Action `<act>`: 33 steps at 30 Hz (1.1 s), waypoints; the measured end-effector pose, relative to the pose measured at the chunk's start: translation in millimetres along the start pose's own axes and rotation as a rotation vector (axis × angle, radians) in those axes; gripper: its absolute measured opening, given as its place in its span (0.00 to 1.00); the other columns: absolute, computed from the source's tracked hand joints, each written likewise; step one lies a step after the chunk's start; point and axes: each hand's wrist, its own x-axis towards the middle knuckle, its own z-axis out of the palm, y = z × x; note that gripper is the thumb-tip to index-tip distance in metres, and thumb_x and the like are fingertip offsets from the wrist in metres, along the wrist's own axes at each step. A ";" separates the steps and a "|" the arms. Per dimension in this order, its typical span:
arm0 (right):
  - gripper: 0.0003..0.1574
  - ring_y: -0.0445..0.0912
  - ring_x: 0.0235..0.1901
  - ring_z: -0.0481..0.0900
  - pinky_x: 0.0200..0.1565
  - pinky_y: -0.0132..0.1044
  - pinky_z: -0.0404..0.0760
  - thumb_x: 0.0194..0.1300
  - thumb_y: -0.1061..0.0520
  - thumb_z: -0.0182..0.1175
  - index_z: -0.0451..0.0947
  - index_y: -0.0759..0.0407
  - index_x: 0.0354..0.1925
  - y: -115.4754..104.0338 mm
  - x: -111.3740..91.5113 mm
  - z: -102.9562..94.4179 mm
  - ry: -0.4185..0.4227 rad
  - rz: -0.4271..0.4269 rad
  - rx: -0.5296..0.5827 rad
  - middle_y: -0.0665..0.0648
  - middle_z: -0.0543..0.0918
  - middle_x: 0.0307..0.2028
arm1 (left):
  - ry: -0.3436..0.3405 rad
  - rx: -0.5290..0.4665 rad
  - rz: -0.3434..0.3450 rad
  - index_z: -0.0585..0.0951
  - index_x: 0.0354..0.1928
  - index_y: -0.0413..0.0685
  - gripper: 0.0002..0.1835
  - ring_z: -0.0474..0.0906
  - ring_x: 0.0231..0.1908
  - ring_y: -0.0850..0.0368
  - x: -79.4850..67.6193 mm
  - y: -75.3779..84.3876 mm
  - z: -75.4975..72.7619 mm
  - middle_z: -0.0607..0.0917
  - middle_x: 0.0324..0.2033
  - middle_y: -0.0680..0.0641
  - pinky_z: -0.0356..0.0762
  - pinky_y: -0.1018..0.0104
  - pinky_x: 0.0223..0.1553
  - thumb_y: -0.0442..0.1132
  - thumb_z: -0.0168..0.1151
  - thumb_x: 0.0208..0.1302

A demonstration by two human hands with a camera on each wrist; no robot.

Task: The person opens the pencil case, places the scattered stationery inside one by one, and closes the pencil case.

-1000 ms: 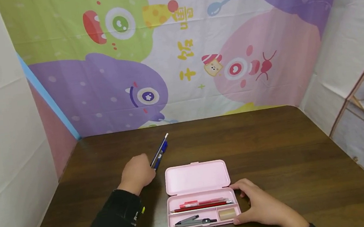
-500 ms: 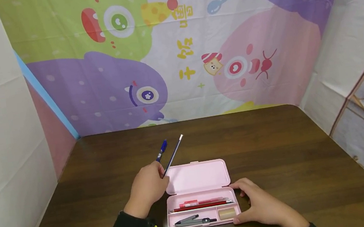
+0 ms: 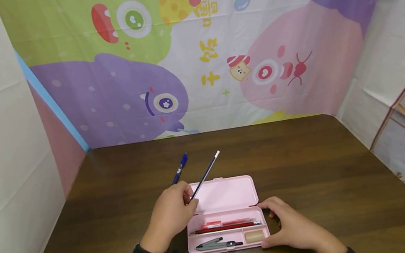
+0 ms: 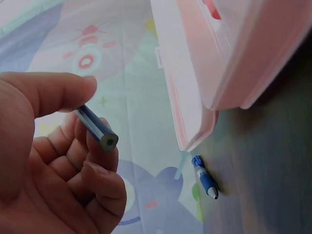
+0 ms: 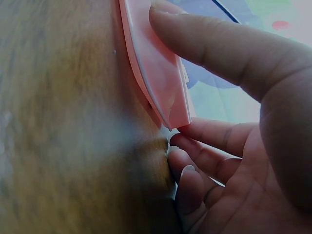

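Observation:
My left hand point(image 3: 173, 212) pinches a dark blue pencil point(image 3: 206, 174) between thumb and fingers, above the left side of an open pink pencil case point(image 3: 229, 190). The pencil's flat, unsharpened end point(image 4: 110, 142) points toward the camera in the left wrist view; its white-tipped end slants up and away. Thumb and fingers of my right hand point(image 3: 294, 227) hold the case's right end at its corners. Inside the case lie a red pen point(image 3: 223, 223), a dark red pencil point(image 3: 227, 227), a grey compass point(image 3: 218, 245) and a tan eraser point(image 3: 255, 236) in the small compartment.
A blue pen point(image 3: 179, 169) lies on the brown wooden table point(image 3: 297, 157), beyond my left hand, which hides part of it in the head view. A cartoon-printed cloth point(image 3: 219, 111) hangs behind the table, with pale cloths at both sides.
My left hand has moved right, toward the case, carrying the pencil, which has swung clear of the blue pen. The blue pen stays on the table. My right hand keeps its place on the case.

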 end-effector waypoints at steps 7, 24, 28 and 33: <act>0.53 0.46 0.46 0.68 0.47 0.39 0.74 0.41 0.31 0.75 0.70 0.49 0.61 0.8 -0.8 0.5 -0.001 -0.004 -0.006 0.46 0.70 0.53 | 0.004 0.082 0.169 0.73 0.30 0.57 0.13 0.67 0.22 0.61 6.9 2.4 -0.8 0.72 0.22 0.57 0.68 0.65 0.24 0.45 0.72 0.55; 0.50 0.43 0.45 0.69 0.46 0.37 0.74 0.41 0.33 0.76 0.71 0.48 0.59 -0.1 -5.7 3.2 0.010 -0.032 -0.028 0.45 0.71 0.52 | -0.143 0.118 0.416 0.78 0.30 0.58 0.07 0.69 0.25 0.64 -0.1 5.2 -2.3 0.73 0.23 0.60 0.72 0.65 0.31 0.40 0.69 0.57; 0.50 0.42 0.44 0.68 0.46 0.37 0.73 0.41 0.33 0.76 0.71 0.49 0.59 0.6 -6.2 3.6 0.022 -0.043 -0.034 0.45 0.71 0.51 | -0.172 0.126 0.460 0.82 0.32 0.56 0.04 0.71 0.28 0.66 -0.2 6.4 -1.5 0.77 0.26 0.61 0.76 0.64 0.35 0.39 0.68 0.58; 0.50 0.42 0.44 0.68 0.46 0.37 0.73 0.40 0.34 0.76 0.71 0.50 0.59 0.7 -2.6 1.2 0.028 -0.047 -0.036 0.45 0.71 0.51 | -0.149 0.185 0.484 0.85 0.32 0.55 0.02 0.76 0.31 0.66 2.3 9.6 -1.3 0.83 0.29 0.59 0.79 0.62 0.39 0.38 0.69 0.58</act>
